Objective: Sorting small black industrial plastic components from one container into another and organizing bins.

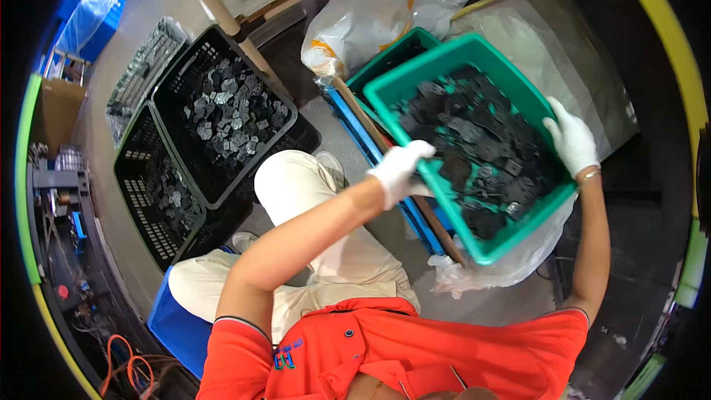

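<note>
The green plastic tub [426,72] is located to the right of the person's knees, in front of the chest; the left hand [400,169], in a white glove, is closed around the left rim; the right hand [574,141], also gloved, grips the right rim near its far end, its underside fingers hidden; the tub contains flat black plastic pieces [481,141]; whether its base is supported cannot be determined. A second green tub [379,61] sits behind it, partly covered; a translucent plastic bag [378,11] lies on the far side; a blue rail [354,127] runs along the left. Two black crates, far [194,52] and near [142,191], stand at left; both contain dark pieces.
</note>
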`<control>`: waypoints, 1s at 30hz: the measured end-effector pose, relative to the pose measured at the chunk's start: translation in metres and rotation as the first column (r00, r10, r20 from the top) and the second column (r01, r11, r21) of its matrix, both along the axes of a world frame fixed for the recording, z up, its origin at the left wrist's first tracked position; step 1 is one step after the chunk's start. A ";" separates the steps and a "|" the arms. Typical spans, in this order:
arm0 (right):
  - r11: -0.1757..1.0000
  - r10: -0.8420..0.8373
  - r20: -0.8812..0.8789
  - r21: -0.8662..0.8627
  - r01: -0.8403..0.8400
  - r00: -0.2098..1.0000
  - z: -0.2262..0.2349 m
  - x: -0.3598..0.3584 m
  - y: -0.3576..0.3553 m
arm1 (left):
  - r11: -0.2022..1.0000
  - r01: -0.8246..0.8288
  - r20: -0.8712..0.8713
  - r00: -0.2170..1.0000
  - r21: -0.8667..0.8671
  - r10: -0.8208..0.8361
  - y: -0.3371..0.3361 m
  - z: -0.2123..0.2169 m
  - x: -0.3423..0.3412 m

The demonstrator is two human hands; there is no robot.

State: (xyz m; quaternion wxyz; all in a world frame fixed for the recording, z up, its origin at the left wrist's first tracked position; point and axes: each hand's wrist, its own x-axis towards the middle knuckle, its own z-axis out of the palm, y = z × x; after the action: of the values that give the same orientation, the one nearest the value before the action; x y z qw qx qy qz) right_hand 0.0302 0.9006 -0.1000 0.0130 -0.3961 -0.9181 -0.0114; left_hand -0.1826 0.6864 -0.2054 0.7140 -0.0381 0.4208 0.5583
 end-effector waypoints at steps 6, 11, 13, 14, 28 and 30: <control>0.975 0.100 0.372 -0.221 -0.017 0.923 0.026 -0.019 0.067 | 0.994 0.111 0.278 0.955 -0.017 -0.102 0.042 -0.042 0.046; 0.934 0.139 0.574 -0.347 0.087 0.807 0.030 -0.087 0.099 | 0.996 0.084 0.400 0.912 0.041 -0.093 0.056 -0.054 0.038; 0.937 0.137 0.657 -0.329 0.119 0.741 0.025 -0.111 0.113 | 0.999 0.052 0.433 0.900 0.010 -0.051 0.065 -0.057 0.027; 0.938 0.141 0.665 -0.327 0.116 0.734 0.025 -0.123 0.119 | 0.999 0.046 0.442 0.896 0.011 -0.046 0.071 -0.060 0.023; 0.962 0.272 0.950 -0.272 -0.025 0.152 -0.007 -0.241 0.180 | 0.995 -0.068 0.800 0.593 -0.067 0.095 0.091 -0.069 -0.010; 0.983 0.170 0.960 -0.183 0.036 0.224 -0.006 -0.250 0.175 | 0.993 -0.084 0.808 0.577 -0.088 0.120 0.093 -0.075 -0.012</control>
State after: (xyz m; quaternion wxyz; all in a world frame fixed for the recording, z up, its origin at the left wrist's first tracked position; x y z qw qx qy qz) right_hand -0.2194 1.0752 -0.1065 -0.5926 -0.2625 -0.7404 -0.1782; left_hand -0.1949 0.7789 -0.2805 0.7930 -0.3269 0.0568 0.5109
